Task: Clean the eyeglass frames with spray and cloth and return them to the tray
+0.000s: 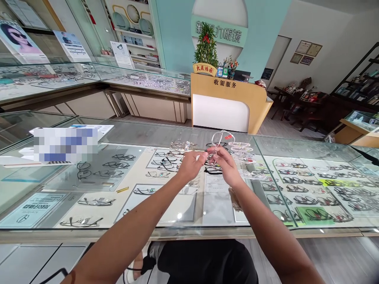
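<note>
Above the glass counter, my right hand is closed on a pair of clear-framed eyeglasses. The frame is turned on its side, one lens uppermost with a red tag on it. My left hand is pinched closed at the near side of the same eyeglasses, its fingertips almost meeting those of the right; the exact grip is partly hidden. To the right of my right hand, several clear eyeglasses lie in a row on the glass. Dark-framed glasses sit just below and between my hands.
The glass display counter spans the front, with rows of eyeglasses inside. Papers lie at its left, and a brown cloth near my right forearm. Beyond stand a wooden cashier desk and more display cases.
</note>
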The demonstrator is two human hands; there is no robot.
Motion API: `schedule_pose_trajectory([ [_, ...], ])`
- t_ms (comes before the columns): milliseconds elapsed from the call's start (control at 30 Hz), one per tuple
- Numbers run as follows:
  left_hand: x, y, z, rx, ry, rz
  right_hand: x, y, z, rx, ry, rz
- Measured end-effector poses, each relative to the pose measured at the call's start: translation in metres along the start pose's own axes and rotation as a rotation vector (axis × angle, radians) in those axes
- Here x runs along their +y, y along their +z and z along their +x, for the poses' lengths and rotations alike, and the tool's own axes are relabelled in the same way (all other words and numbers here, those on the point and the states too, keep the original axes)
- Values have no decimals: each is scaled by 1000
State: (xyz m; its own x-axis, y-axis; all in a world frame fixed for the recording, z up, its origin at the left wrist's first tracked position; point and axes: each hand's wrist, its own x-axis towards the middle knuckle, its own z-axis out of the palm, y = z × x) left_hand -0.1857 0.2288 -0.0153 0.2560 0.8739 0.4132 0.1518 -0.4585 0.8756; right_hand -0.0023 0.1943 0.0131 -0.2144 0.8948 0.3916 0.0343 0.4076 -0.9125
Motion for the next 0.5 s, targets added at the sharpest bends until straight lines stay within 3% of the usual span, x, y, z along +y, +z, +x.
schedule_pose_trajectory([
  [133,1,2,-2,-31,-22,41,1,1,-1,2,-23,-11],
  [267,6,-3,1,67,-39,-33,-1,0,0,-9,-15,-2],
  [367,3,-17,11,216,-33,-110,-1,-3,2,10,25,28],
  [500,-8,-52,30,563,-70,-156,2,-10,5,31,51,139],
])
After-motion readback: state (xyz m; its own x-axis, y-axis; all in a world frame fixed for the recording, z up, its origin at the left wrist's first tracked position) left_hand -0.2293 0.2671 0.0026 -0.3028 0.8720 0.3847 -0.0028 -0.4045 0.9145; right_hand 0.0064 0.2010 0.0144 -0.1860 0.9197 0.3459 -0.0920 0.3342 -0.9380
